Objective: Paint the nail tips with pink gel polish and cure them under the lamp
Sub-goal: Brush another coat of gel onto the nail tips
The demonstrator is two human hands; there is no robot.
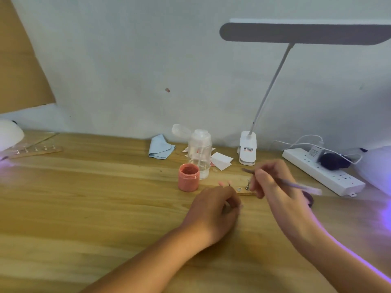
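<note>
An open jar of pink gel polish (188,177) stands at the table's middle. Right of it lies a wooden strip (243,190) carrying small metal stands and pink nail tips (224,183). My left hand (215,206) rests curled over the strip's near side; whatever its fingers hold is hidden. My right hand (273,180) grips a thin brush (296,185), bristle end pointing left above the strip. A white curing lamp (9,133) glows violet at the far left, with a second strip of stands (36,150) beside it. Another lamp (378,168) glows at the right edge.
A clear pump bottle (200,152) stands behind the jar, with a blue cloth (159,146) and paper wipes (221,160) nearby. A clip desk lamp (247,148) rises at the wall. A white power strip (321,172) lies at the right.
</note>
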